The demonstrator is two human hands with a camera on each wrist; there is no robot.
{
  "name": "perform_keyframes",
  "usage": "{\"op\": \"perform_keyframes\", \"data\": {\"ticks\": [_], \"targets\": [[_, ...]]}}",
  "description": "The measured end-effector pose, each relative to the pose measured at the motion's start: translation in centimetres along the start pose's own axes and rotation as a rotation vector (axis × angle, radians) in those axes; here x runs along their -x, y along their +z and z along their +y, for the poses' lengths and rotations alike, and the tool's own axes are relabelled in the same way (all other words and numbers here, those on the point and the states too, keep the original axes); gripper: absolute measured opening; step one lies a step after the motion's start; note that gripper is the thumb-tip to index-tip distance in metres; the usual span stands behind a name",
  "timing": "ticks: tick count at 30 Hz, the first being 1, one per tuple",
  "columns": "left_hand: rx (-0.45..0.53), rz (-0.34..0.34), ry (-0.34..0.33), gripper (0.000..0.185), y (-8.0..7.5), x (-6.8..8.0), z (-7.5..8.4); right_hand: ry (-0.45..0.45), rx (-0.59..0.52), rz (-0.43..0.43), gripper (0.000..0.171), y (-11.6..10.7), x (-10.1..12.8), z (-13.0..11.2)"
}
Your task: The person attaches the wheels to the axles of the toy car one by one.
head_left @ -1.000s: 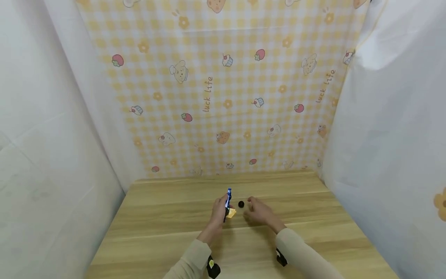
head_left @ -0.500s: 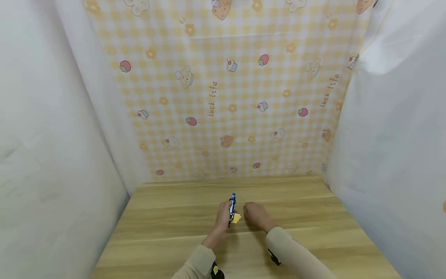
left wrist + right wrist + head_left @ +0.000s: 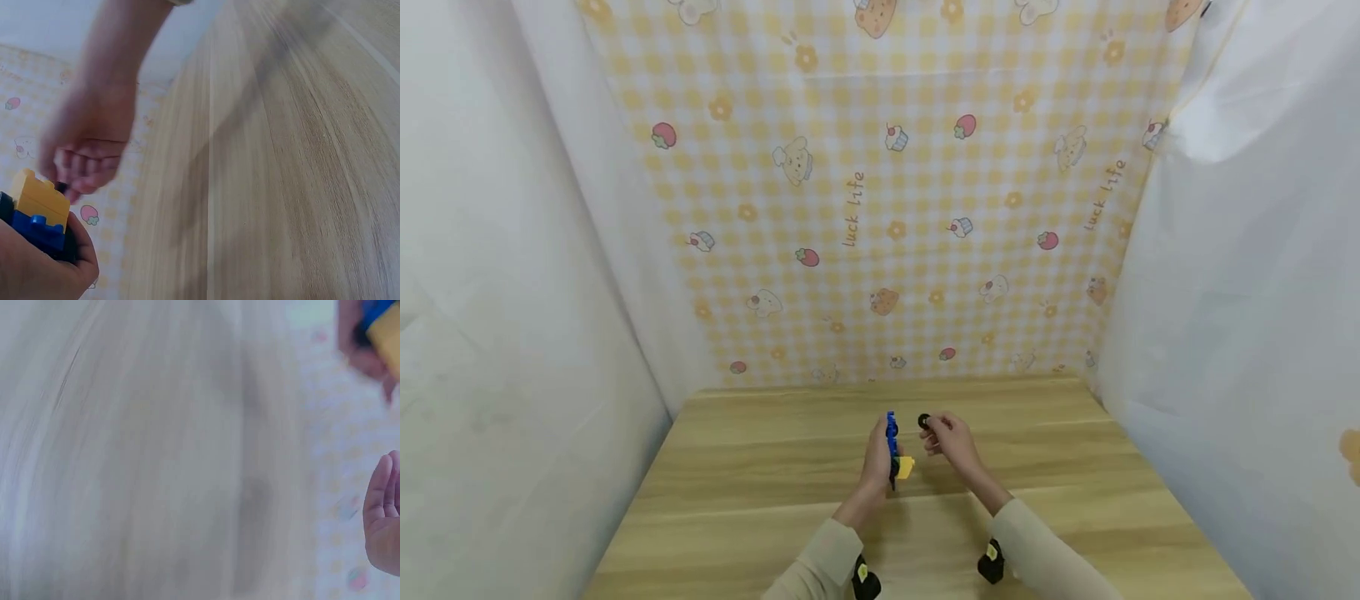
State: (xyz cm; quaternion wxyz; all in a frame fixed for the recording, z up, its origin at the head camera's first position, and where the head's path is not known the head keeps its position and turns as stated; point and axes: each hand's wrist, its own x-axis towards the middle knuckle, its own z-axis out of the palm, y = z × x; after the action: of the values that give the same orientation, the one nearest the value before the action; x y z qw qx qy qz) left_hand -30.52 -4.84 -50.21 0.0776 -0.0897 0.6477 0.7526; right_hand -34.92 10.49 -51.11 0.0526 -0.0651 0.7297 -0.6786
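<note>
Standing upright above the bench (image 3: 760, 467), a blue and yellow brick toy (image 3: 892, 442) is gripped by the left hand (image 3: 877, 454); just right of it, a small black wheel (image 3: 923, 422) is pinched by the right hand (image 3: 951, 442).

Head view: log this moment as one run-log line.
left hand: grips blue-and-yellow block toy | right hand: pinches small black wheel, raised above wooden table | wheel beside toy, apart

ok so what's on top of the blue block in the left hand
A yellow block sits on the blue block, which the left hand grips. The blue block's lower part is hidden behind the fingers, so anything attached there cannot be seen.
</note>
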Motion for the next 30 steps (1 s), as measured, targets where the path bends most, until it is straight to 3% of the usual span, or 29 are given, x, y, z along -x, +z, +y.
{"op": "perform_keyframes", "data": {"ticks": [6,10,15,23,30], "targets": [[-0.056,0.022,0.041,0.078,0.2,-0.2,0.1,-0.047,-0.018,-0.012,0.025,2.1,1.5,-3.8],[-0.052,0.007,0.075,0.082,0.4,-0.1,0.1,-0.053,-0.026,-0.036,0.028,2.7,1.6,-3.8],[-0.031,-0.032,0.123,0.095,0.7,0.4,0.4,-0.104,0.053,-0.084,0.034,3.3,1.6,-3.2],[-0.068,-0.045,0.192,0.073,1.1,0.4,0.9,-0.143,0.072,-0.067,0.034,3.8,1.9,-3.0],[-0.121,-0.077,0.265,0.069,1.1,0.9,1.3,-0.109,0.084,-0.079,0.032,3.6,2.1,-3.3]]}}
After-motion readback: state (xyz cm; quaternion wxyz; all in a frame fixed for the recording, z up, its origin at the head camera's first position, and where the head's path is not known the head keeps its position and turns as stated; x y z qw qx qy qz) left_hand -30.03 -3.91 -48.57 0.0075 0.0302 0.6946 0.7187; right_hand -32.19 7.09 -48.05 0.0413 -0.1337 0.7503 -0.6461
